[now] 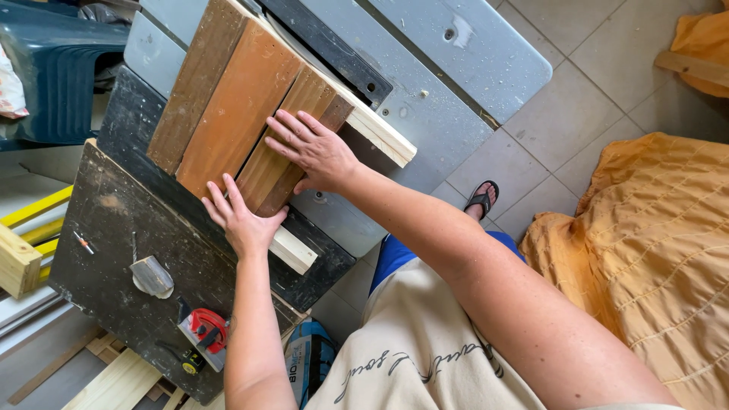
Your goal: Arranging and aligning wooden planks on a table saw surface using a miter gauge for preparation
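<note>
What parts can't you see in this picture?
Head view:
- The wood under the left hand and right hand: the palms cover it.
- The far ends of the brown planks: cut off by the top edge.
- The red tool: too small to identify.
- The orange cloth: hides whatever lies beneath.

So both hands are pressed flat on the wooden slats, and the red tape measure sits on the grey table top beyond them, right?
Not quite. Both hands, left hand and right hand, do lie flat on the wooden slats, but the red tape measure sits on the dark board nearer the person, not on the grey table top. The head view shows it.
</note>
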